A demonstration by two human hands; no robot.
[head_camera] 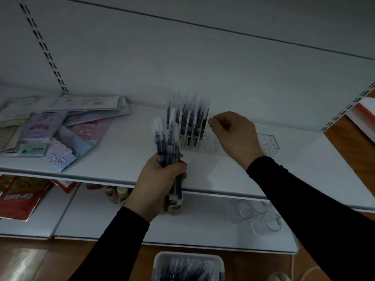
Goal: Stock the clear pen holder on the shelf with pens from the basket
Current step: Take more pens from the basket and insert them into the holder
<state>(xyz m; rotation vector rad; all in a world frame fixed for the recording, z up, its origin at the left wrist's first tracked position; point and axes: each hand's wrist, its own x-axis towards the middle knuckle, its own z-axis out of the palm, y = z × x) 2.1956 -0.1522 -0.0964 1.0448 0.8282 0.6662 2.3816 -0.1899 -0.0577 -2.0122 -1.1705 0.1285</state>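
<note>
A clear pen holder [265, 146] lies long across the white shelf [113, 159]. Several dark pens with clear caps [189, 122] stand upright in its left end. My left hand [160, 185] grips a bundle of the same pens [167, 151] in front of the shelf edge, caps up. My right hand [233, 134] hovers over the holder's middle with fingers curled, its fingertips right beside the rightmost standing pen; whether they pinch it is unclear. A white basket [158, 264] with more pens sits on the floor at the bottom.
A loose pile of stationery packets [60, 128] covers the shelf's left part. The lower shelf carries red packets [18, 197] at left and a clear multi-cup holder [255, 216] at right. An orange-and-white box [363, 116] sits at the far right.
</note>
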